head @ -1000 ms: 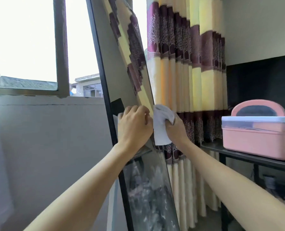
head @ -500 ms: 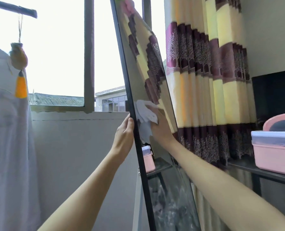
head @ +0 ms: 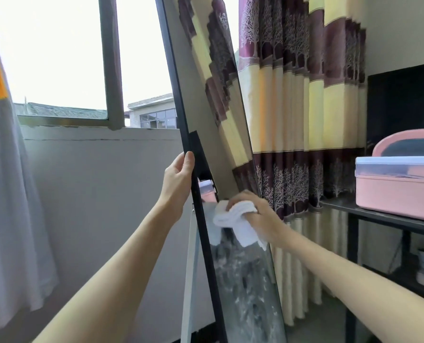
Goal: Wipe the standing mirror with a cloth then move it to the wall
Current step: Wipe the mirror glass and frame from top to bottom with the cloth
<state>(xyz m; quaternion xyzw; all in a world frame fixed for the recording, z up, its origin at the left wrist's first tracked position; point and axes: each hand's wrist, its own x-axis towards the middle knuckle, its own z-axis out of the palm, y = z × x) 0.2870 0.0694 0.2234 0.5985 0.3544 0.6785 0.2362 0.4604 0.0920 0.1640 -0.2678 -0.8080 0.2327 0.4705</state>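
Standing mirror (head: 213,100) right in front of me, between the window (head: 82,58) and the curtain (head: 305,107); long axis near vertical, top tilted up and to the left, foot running down to the right out of frame; glass faces right, toward the curtain and shelf; thin black frame on the left edge, white stand leg (head: 190,280) behind it; no brand, label or writing readable anywhere. My right hand (head: 260,216) has the fingers curled round a bunched white cloth (head: 238,221), pressing it onto the glass at about mid-height; lower glass under the cloth looks mottled and smeary, can't tell if that's dirt or reflection. My left hand (head: 178,179) sits on the mirror's left edge, thumb lying along the black frame on the front side, fingers behind it and out of sight. Upper glass reflects the purple and yellow banded curtain. Grey wall (head: 94,181) under the window sill to the left; pale garment (head: 5,194) hanging at far left. Black shelf (head: 379,216) at right, pink lidded box (head: 401,184) on top of it.
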